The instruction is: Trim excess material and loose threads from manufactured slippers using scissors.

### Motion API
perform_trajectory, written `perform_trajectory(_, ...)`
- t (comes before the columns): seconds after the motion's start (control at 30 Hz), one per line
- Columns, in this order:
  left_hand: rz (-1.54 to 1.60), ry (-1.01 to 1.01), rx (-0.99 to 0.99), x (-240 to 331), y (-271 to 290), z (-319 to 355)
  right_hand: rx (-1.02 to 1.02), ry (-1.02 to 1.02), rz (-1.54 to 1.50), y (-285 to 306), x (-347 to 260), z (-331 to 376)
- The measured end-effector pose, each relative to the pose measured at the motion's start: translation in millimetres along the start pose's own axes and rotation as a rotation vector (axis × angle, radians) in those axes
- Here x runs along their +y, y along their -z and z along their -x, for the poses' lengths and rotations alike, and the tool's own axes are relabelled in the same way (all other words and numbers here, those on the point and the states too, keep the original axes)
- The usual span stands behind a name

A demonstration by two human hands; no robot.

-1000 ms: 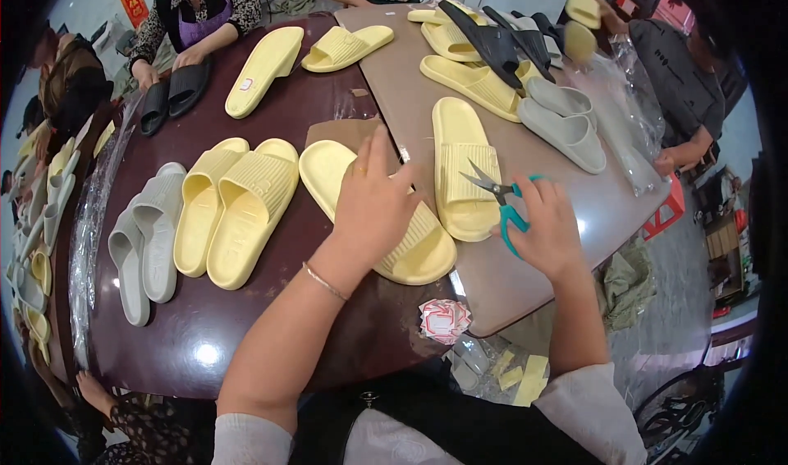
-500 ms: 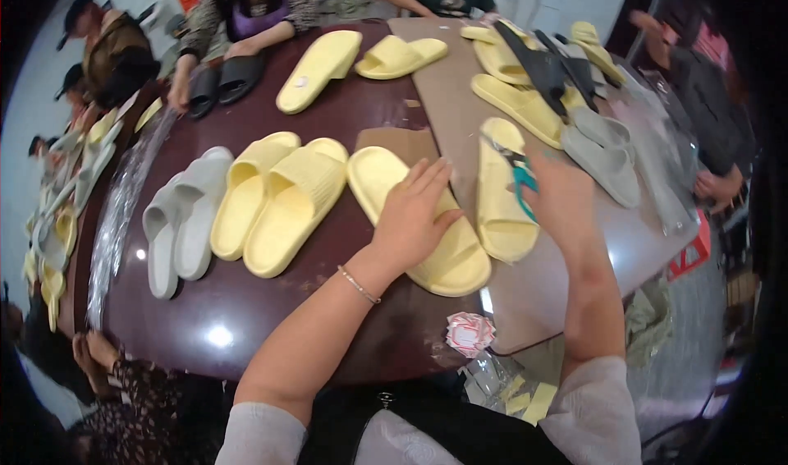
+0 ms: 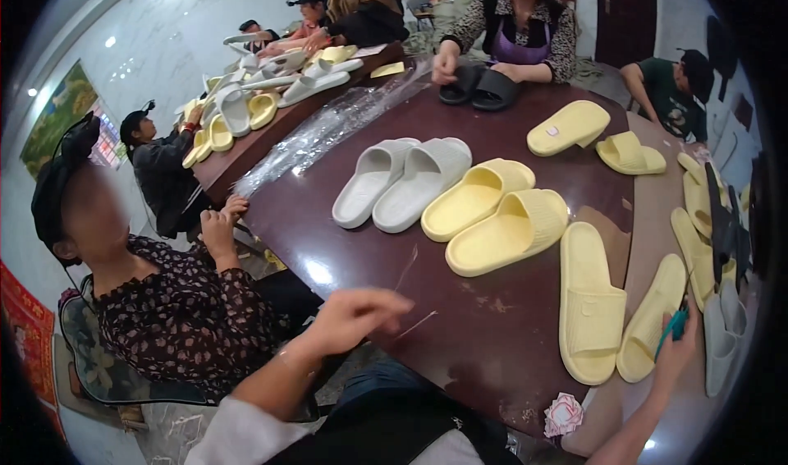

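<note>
My left hand [image 3: 357, 319] is raised over the near table edge, slightly blurred. Its fingers reach rightward, partly bent, and nothing shows in them. A thin pale strip [image 3: 420, 324] lies on the tabletop beside it. At the right, my right hand [image 3: 678, 352] is closed around teal-handled snips [image 3: 676, 324], whose blades I cannot make out. It is next to a yellow slipper [image 3: 652, 317], which has a yellow mate [image 3: 591, 301] on its left. Farther left are another yellow pair [image 3: 509, 233] and a grey pair [image 3: 402, 184].
A person in a floral top [image 3: 180, 309] sits close on my left. Across the dark red table [image 3: 328, 210], another person handles black slippers [image 3: 492, 87]. Yellow, black and grey slippers [image 3: 718, 325] crowd the right side. A crumpled paper piece [image 3: 564, 416] lies at the near edge.
The view has swung left. My left hand has come off the yellow slipper and moved left, toward the table edge. My right hand still holds the snips beside the other yellow slipper.
</note>
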State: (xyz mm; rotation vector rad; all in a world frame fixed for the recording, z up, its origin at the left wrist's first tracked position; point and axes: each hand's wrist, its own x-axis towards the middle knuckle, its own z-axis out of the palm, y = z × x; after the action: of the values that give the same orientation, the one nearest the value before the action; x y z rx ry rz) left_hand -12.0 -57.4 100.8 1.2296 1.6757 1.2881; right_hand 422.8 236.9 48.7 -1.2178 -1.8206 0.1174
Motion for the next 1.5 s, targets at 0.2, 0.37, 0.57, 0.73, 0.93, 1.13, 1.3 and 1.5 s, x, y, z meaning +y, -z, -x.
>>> perform_trajectory(0.2, -0.988, 0.303, -0.495, -50, 31, 92, -0.088, -0.134, -0.035, 22, 36, -8)
perform_trajectory(0.37, -1.351, 0.514, -0.663, -81, 17, 99, -0.138, -0.031, 0.200, 35, 31, -9)
perform_trajectory(0.57, -1.356, 0.343, -0.612, -40, -4, 46, -0.244, -0.157, 0.245, 42, 10, -11)
perform_trajectory(0.73, -1.062, 0.066, -0.668, 14, -26, -5, -0.358, -0.323, 0.147, 52, 16, -8)
perform_trajectory(0.93, -0.465, -0.617, -0.317, 53, -83, -113, -0.378, -0.286, 0.108, 50, 15, -4)
perform_trajectory(1.13, -0.556, -0.713, -0.222, 37, -168, -240, -0.427, -0.312, 0.277, 25, 4, -5)
perform_trajectory(1.3, -0.599, -0.929, -0.681, 27, -218, -260, -0.500, -0.219, 0.065, 22, 6, -3)
perform_trajectory(1.5, -0.463, -1.010, -0.587, 1, -253, -248, -0.501, -0.131, -0.007, 15, -2, -11)
